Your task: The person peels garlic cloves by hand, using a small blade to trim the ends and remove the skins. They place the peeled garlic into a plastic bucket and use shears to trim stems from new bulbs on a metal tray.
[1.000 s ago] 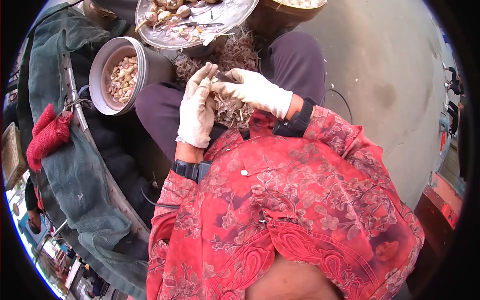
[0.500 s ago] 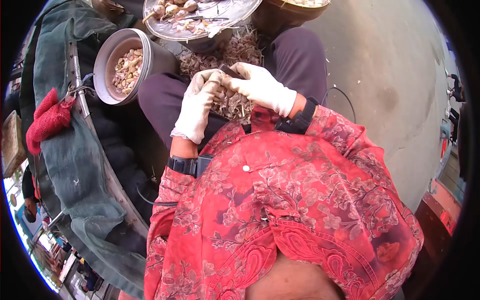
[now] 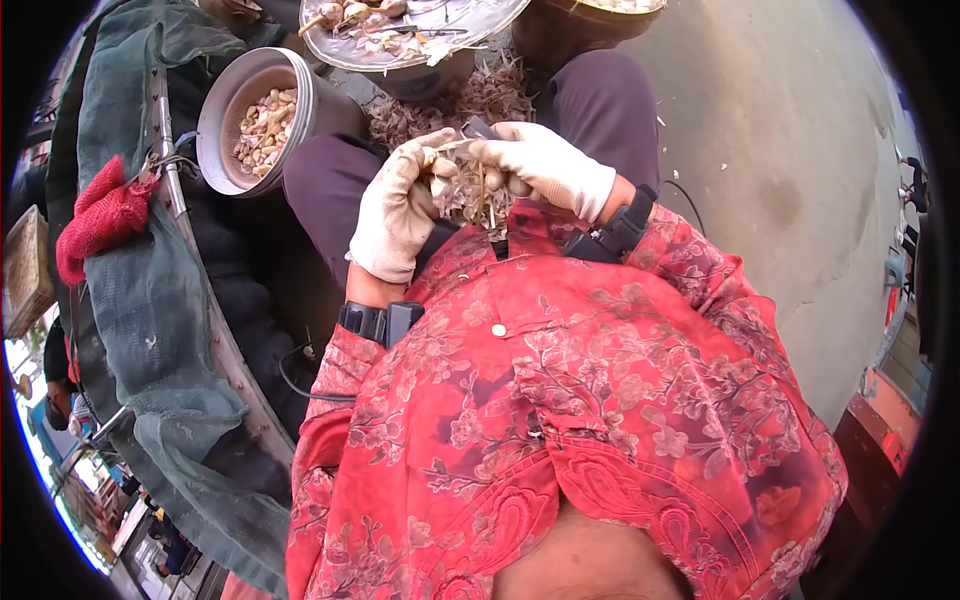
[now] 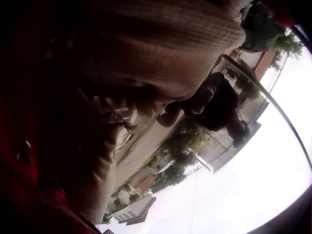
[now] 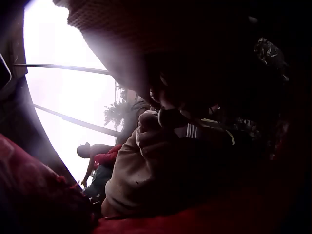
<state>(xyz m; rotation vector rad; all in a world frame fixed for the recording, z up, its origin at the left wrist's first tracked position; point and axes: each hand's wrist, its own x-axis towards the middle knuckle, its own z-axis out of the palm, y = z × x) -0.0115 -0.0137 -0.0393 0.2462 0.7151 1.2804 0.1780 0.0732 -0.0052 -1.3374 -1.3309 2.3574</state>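
Both hands wear white gloves and work above the lap in the head view. The left hand (image 3: 392,215) pinches a small pale garlic piece (image 3: 442,168) between thumb and fingers. In the right hand (image 3: 553,172), the fingers curl round a dark tool (image 3: 480,129), whose short end sticks out at the top. A thin pale strip (image 3: 455,146) spans the small gap between the fingertips. Behind and below them lies a heap of papery garlic skins (image 3: 465,198). Both wrist views are dark, showing gloved fingers close together, with little detail of what they hold.
A white bucket (image 3: 210,125) with peeled cloves (image 3: 267,130) tilts at the left. Ahead, a round metal tray (image 3: 345,52) bears bulbs and a thin tool. Another container (image 3: 560,35) is beyond the right knee. Green netting (image 3: 170,340) and a red mesh bag (image 3: 105,218) are left.
The hands have parted slightly, and a pale strip has come into sight between their fingertips. Bucket and tray appear higher and further right as the head view has shifted.
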